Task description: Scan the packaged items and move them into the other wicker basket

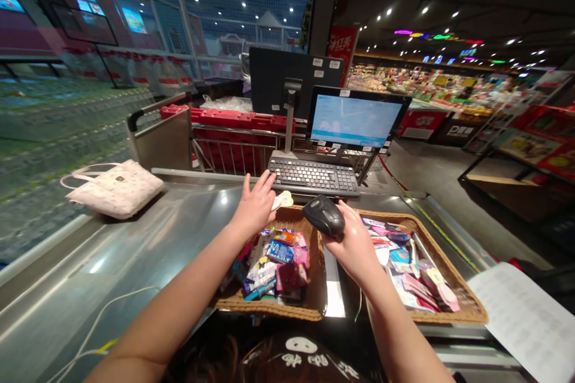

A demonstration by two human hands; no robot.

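My right hand (353,236) is wrapped around a black handheld barcode scanner (324,215), its head pointing forward and left above the gap between two wicker baskets. My left hand (257,206) reaches to the left end of the black keyboard (314,176), several fingers stretched out at its edge. A small white item with a yellow-edged end (284,198) sticks out at the thumb side of that hand and looks held there; the grip is partly hidden. Below my left hand, the left wicker basket (269,306) contains mixed small colourful packets (281,251).
The right wicker basket (471,305) holds more packaged goods (404,257). Behind the keyboard stand a lit monitor (354,116) and a dark screen back (281,78). A pale handbag (119,188) rests on the metal counter (179,221). White paper (530,317) lies at right; a cable (96,323) runs left.
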